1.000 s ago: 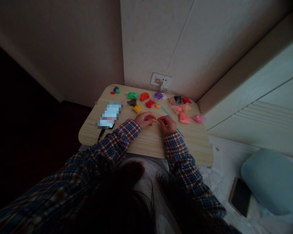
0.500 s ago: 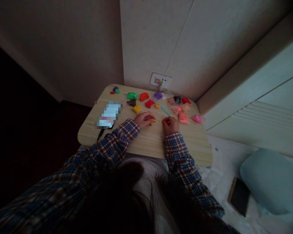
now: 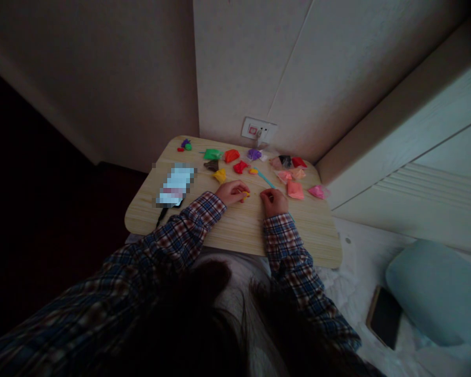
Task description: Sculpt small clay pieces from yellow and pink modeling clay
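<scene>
Centre of frame, over wooden table [image 3: 239, 230]: one small yellow piece [image 3: 246, 195], pinched between thumb and fingers of left hand [image 3: 232, 192]. Right of centre: right hand [image 3: 275, 202], fingers curled; cannot tell whether pinching anything.

Above hands, small bags with coloured contents: green bag [image 3: 212, 154], orange bag [image 3: 232, 155], brown bag [image 3: 211, 166], yellow bag [image 3: 220, 175], red bag [image 3: 240, 167]; purple bag [image 3: 254, 154], clear film around contents. Farther right: salmon bag [image 3: 295, 190]; pink bag [image 3: 317, 191], partly see-through, at table edge.
</scene>
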`<act>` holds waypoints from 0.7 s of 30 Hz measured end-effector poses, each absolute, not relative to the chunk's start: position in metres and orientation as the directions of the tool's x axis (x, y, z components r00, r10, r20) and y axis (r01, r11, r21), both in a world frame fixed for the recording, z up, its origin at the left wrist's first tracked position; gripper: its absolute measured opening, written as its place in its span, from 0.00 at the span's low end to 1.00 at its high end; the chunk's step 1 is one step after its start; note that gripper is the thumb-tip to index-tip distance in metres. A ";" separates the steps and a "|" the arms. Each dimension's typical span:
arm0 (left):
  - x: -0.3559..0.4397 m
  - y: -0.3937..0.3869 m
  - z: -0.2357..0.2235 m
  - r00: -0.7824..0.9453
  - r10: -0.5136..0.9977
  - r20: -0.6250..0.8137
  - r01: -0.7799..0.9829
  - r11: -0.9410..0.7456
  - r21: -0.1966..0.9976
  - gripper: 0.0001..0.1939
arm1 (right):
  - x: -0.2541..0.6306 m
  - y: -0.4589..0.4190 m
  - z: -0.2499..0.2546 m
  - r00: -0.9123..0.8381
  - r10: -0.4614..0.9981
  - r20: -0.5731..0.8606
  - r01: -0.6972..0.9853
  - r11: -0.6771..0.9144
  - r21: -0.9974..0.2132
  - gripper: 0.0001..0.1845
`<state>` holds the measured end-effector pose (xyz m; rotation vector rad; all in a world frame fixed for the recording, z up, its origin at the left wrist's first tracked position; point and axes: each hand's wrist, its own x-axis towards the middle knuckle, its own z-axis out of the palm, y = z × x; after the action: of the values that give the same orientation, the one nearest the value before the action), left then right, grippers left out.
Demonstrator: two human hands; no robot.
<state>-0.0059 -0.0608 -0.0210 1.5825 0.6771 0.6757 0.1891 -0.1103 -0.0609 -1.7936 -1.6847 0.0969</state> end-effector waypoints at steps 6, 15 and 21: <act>-0.006 -0.062 -0.020 0.650 0.758 0.049 0.046 -0.103 0.994 0.09 | 0.190 -0.110 -0.060 0.156 0.915 0.371 0.854 0.064 -0.517 0.11; -0.006 -0.061 -0.021 0.652 0.757 0.041 0.056 -0.102 0.993 0.08 | 0.188 -0.111 -0.058 0.155 0.912 0.381 0.842 0.080 -0.533 0.11; -0.006 -0.062 -0.019 0.652 0.757 0.037 0.061 -0.101 0.993 0.08 | 0.188 -0.110 -0.058 0.172 0.897 0.407 0.846 0.078 -0.528 0.11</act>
<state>-0.0061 -0.0617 -0.0191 1.5828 0.6944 0.6733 0.1876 -0.1104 -0.0575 -1.7525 -1.6602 0.0938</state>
